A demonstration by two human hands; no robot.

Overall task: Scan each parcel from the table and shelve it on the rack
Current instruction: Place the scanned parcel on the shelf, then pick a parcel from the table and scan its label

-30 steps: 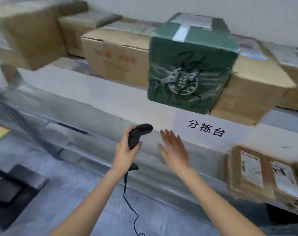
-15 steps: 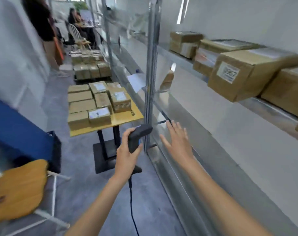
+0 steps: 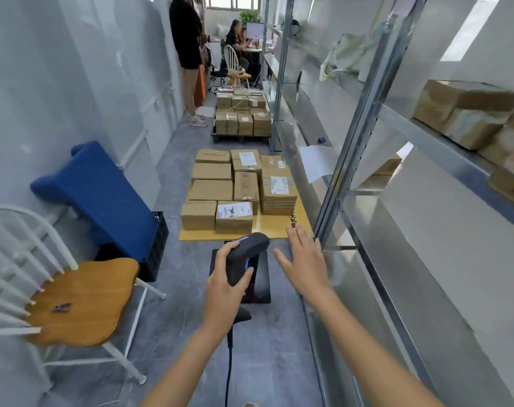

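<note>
Aisle view: scanner in left hand, parcels on tabletop ahead.
Left of frame: chair point(image 3: 82, 298). Centre: parcels point(image 3: 238, 186) packed on yellow tabletop point(image 3: 279, 227). Lower centre: left hand point(image 3: 224, 292) grips black scanner point(image 3: 244, 259), cord hanging down. Right hand point(image 3: 305, 261) flat, fingers spread, holding nothing. Right: rack point(image 3: 364, 136), boxes point(image 3: 470, 113) on shelf.

Single head-worn view, looking forward and down along a narrow aisle. Nearest, low at centre, both hands point(image 3: 304, 259); just beyond, the counter point(image 3: 274, 227) stacked with parcels point(image 3: 235, 220). Rack point(image 3: 367, 118) running near to far along the right, its boxes blurred, perhaps from motion. Chair point(image 3: 82, 298) near left.
</note>
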